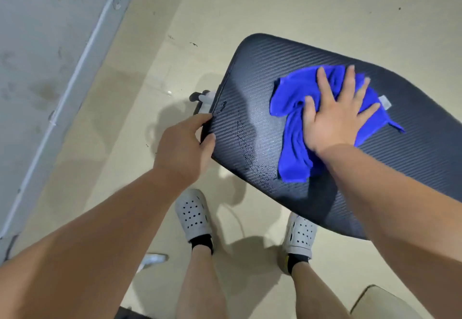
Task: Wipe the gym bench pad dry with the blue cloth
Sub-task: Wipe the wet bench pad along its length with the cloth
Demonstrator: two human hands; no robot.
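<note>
The black, ribbed gym bench pad (262, 69) runs from centre to the right edge of the view. A crumpled blue cloth (290, 119) with a small white tag lies on its middle. My right hand (337, 114) presses flat on the cloth, fingers spread. My left hand (185, 143) grips the pad's near-left edge, thumb on top. Wet streaks and droplets show on the pad between my two hands, left of the cloth.
The bench's white and black frame end (203, 99) sticks out left of the pad. My feet in white perforated clogs (192, 213) stand on the beige floor below the pad. A grey wall with a pipe (75, 69) runs along the left.
</note>
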